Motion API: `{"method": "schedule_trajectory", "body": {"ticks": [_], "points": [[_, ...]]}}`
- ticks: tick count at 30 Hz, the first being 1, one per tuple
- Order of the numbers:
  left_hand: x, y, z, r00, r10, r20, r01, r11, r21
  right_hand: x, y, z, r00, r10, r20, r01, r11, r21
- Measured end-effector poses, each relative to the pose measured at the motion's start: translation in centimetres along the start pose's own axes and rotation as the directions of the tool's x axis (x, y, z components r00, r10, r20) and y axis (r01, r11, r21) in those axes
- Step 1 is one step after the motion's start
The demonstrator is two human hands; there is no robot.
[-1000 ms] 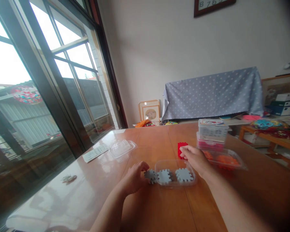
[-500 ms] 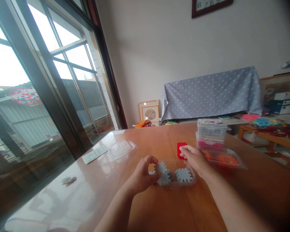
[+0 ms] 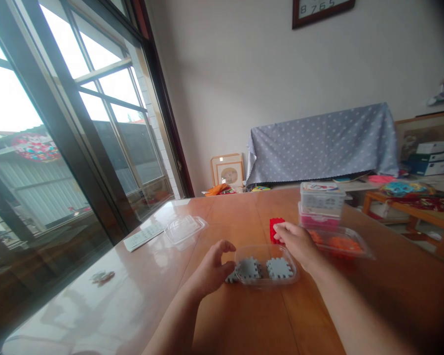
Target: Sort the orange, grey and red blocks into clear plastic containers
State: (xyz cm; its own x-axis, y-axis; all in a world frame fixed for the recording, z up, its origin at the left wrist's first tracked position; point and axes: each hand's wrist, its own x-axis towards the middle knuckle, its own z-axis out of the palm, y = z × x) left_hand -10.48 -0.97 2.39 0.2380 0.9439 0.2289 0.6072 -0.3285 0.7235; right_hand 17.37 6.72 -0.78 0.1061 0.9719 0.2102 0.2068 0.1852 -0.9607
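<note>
Grey plastic blocks (image 3: 248, 268) are being left loose by the open left hand (image 3: 211, 272) and could be knocked from the clear tray (image 3: 285, 259); the right hand's (image 3: 298, 242) grip on the red block (image 3: 275, 230) is unclear.

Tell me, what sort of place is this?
It looks like a room in someone's home, perhaps a living or dining room. A polished wooden table fills the foreground, a framed picture leans against the wall, and a polka-dot cloth is draped over some furniture.

Glossy wood tabletop (image 3: 244, 315), clear smooth plastic tray (image 3: 277, 250), matt grey plastic blocks (image 3: 279, 268)
</note>
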Motion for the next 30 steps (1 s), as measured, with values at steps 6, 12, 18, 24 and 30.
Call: {"method": "schedule_trajectory", "body": {"ticks": [6,12,18,24,30], "points": [[-1.0,-2.3,-1.3,0.996,-0.046,0.079,0.038,0.993,0.109,0.4,0.6,0.0,1.0,0.009,0.002,-0.009,1.0,-0.01],[-1.4,-3.0,-0.4,0.988,-0.127,0.083,0.1,0.958,0.267,0.2,0.4,0.0,1.0,0.005,0.008,-0.005,1.0,-0.019],[-1.2,-3.7,-0.6,0.996,-0.07,0.062,0.057,0.98,0.188,0.2,0.4,0.0,1.0,0.002,-0.009,-0.002,1.0,-0.022],[-0.8,-3.3,-1.6,0.997,-0.004,-0.08,0.009,0.998,0.065,0.1,0.1,0.0,1.0,0.005,-0.005,-0.005,1.0,-0.013],[-0.2,-0.5,-1.3,0.993,0.084,-0.084,-0.079,0.995,0.062,-0.1,-0.2,0.1,1.0,-0.001,-0.001,0.001,1.0,0.009]]}}
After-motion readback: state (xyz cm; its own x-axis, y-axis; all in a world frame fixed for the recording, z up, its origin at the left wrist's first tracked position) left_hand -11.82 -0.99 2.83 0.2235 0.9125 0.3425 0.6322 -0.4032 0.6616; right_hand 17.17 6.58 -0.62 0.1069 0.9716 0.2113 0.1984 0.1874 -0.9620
